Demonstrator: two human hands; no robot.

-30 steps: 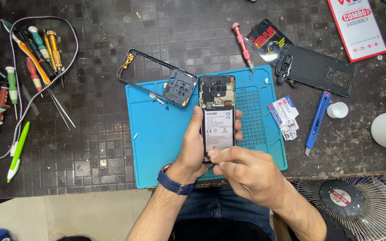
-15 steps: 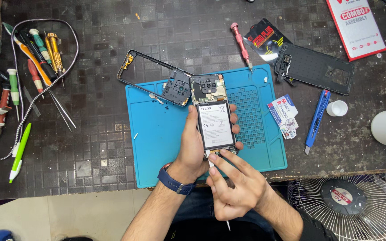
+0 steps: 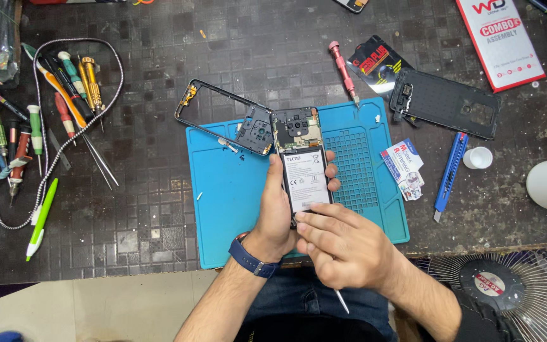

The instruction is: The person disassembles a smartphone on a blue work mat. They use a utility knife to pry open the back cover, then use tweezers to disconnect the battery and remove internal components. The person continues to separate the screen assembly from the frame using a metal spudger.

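Two hands over blue mat [image 3: 235, 209]: left hand [image 3: 276, 212] fingers wrapped around opened phone [image 3: 304, 168], back up above mat; right hand [image 3: 343, 244] fingers pinched shut on thin tool [image 3: 342, 301] at phone's lower end.

phone [image 3: 303, 168] over mat [image 3: 235, 209], frame [image 3: 223, 117] left

bright even light, sharp, soft shadows

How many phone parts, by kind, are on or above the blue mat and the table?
Opened phone with battery showing, held in the left hand: 1
Empty phone frame: 1
Black back cover: 1
Total: 3
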